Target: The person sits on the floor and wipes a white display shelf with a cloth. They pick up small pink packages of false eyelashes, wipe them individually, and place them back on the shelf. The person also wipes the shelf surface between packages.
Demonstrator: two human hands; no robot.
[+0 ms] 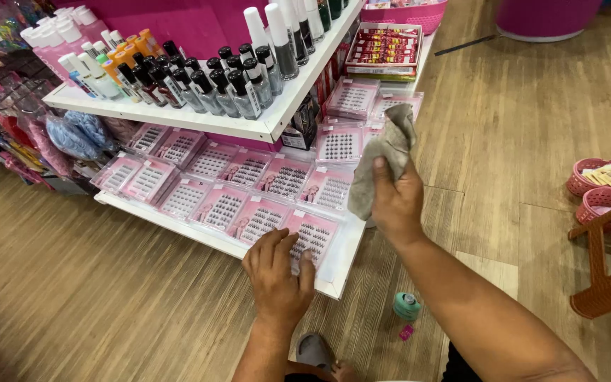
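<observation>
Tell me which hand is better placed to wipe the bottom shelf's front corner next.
Right, probably. The right hand already grips the grey cloth just above the white shelf. The left hand has no cloth and rests on the corner pink lash tray.

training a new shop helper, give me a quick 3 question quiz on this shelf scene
1. True or false: the right hand holds a grey cloth above the lower shelf.
2. What does the left hand rest on? A) a dark bottle B) a pink eyelash pack C) the green roll
3. What lies on the wooden floor just right of the left hand?

Key
1. True
2. B
3. A small green roll, with a small pink item beside it.
</observation>
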